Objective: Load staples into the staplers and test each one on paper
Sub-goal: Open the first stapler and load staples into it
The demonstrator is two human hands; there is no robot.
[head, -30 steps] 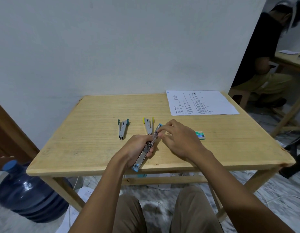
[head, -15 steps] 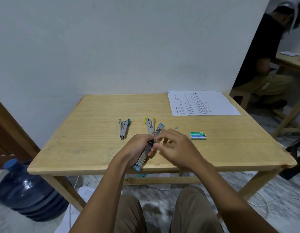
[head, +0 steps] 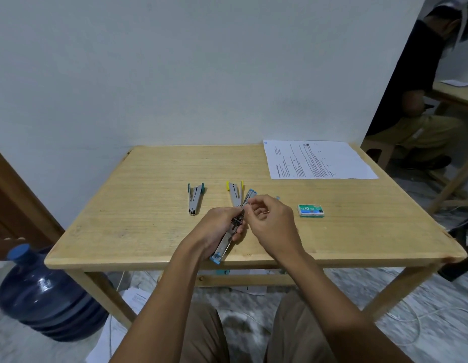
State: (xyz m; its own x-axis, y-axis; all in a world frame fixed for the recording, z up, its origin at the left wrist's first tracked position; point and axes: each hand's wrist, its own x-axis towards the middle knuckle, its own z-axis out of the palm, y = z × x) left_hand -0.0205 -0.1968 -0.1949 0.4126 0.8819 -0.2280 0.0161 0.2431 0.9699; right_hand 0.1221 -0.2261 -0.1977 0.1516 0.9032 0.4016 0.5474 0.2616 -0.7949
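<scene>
Low in the middle of the frame, the left hand [head: 220, 227] gripped the opened blue stapler [head: 223, 246] at its hinge, over the wooden table [head: 149, 218]. The right hand [head: 276, 226] curled beside it, thumb and forefinger drawn together at the stapler's upper arm. Whether they pinched staples could not be told. A yellow stapler [head: 235, 194] and a teal stapler [head: 194, 198] lay open just above. The staple box [head: 311, 210] lay right of the hands, and the printed paper [head: 319, 159] lay toward the upper right.

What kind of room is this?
Probably a plain workroom or small office. A light wooden table with a printed white paper sheet stands against a bare white wall, and another person sits at a second wooden table nearby.
</scene>
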